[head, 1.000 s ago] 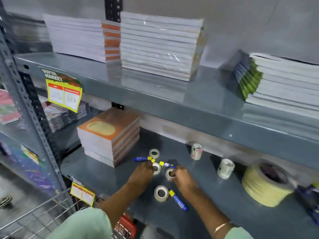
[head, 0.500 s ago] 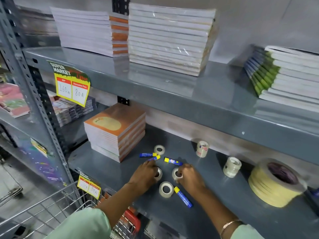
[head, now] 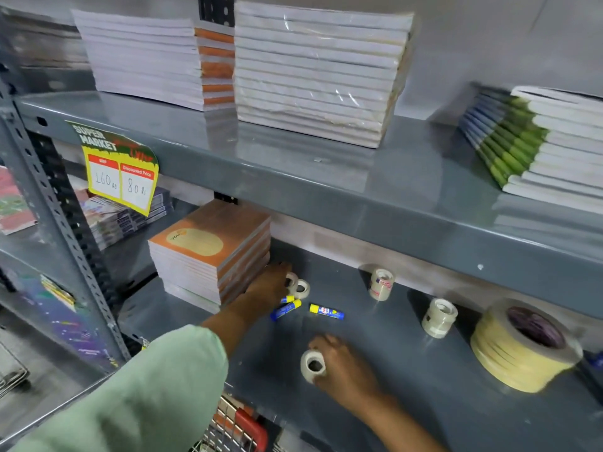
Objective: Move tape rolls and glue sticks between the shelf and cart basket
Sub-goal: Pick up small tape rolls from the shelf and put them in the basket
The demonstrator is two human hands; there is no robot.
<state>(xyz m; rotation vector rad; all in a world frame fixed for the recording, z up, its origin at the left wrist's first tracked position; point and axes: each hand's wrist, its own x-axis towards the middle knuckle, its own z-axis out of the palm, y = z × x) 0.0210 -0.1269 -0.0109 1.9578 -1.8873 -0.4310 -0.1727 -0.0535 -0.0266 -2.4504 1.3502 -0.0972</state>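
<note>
The right hand [head: 342, 370] has its fingers closed round a small tape roll [head: 313, 365] near the shelf [head: 408, 370] front edge. The left hand [head: 269, 287] covers another roll [head: 301, 288] at its two o'clock; whether its fingers grip is unclear. Best lift each roll clear of the loose glue sticks [head: 326, 312] before swinging toward the cart basket [head: 235, 429] at six o'clock.

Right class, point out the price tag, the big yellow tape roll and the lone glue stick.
price tag [head: 121, 181], head view, white price boxes.
big yellow tape roll [head: 509, 360], head view, outer side.
lone glue stick [head: 327, 312], head view, label.

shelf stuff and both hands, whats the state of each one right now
left hand: reaching among small tape rolls, grip hidden
right hand: gripping a tape roll
glue sticks: lying flat
two clear rolls: standing upright
big yellow tape roll: tilted
</note>
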